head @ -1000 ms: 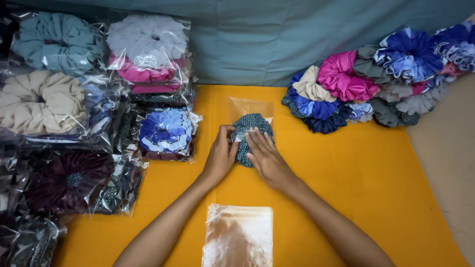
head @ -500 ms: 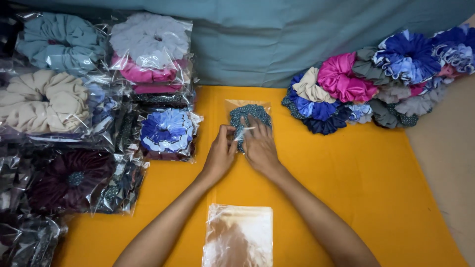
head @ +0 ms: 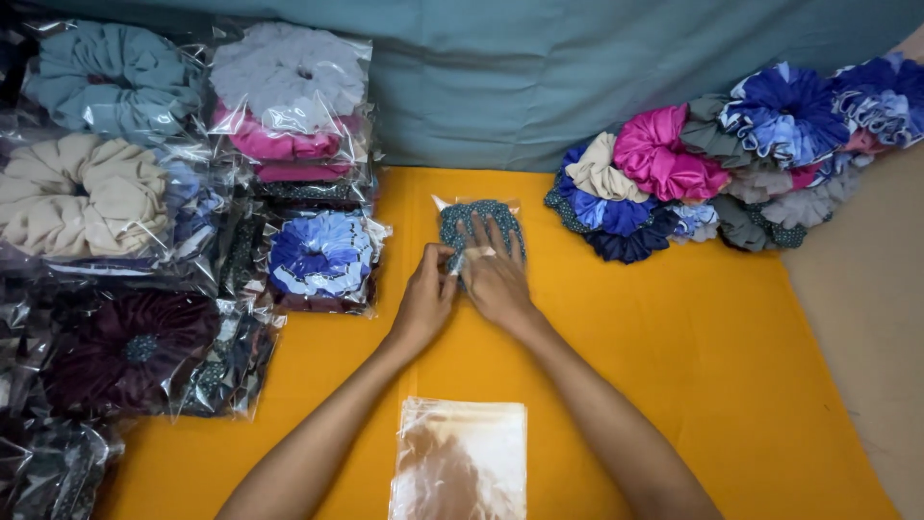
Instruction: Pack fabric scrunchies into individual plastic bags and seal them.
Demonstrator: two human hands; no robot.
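Teal dotted scrunchie is lying inside a clear bag on the orange cloth. The right hand is pressing it flat with fingers spread open. The left hand is pinching the bag's edge. Packed scrunchies are lying to the left, loose ones to the right, empty bags below.

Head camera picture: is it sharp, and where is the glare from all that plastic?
Head view: evenly lit and mostly sharp; white glare streaks the bagged scrunchies at left and the empty bags at the bottom; both hands, left and right, cast only faint shadows on the orange cloth.
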